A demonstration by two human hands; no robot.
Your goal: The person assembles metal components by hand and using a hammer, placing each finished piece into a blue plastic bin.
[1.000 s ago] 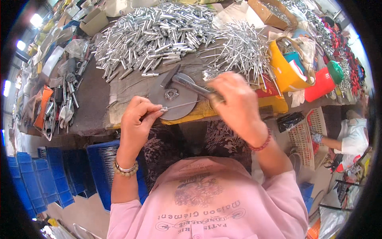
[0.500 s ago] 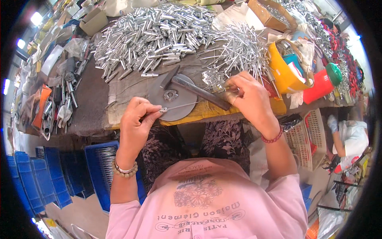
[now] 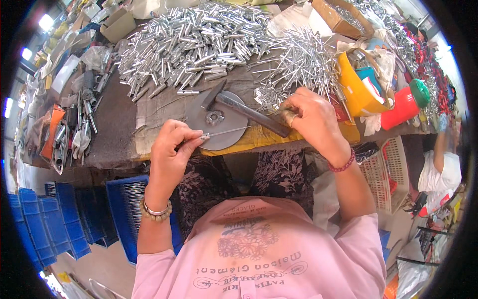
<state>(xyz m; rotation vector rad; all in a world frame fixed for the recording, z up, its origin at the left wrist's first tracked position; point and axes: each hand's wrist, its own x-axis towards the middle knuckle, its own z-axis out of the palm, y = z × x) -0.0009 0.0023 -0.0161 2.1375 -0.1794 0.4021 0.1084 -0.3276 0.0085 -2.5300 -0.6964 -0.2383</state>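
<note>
I saw left hand [image 3: 172, 144] pinching rod [image 3: 226, 131] over disc [image 3: 230, 120]; right hand [image 3: 316, 118] curled near pins [image 3: 268, 98], grip contents couldn't tell. Slack pinch risked dropping rod.

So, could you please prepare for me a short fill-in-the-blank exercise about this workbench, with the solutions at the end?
1. The left hand pinches a thin metal rod between forefinger and ____.
2. The hammer rests partly on a round disc coloured ____.
3. The hammer's part nearest the right hand is its ____.
4. The lid of the red container is ____.

Missing words: thumb; grey; handle; green.
</note>
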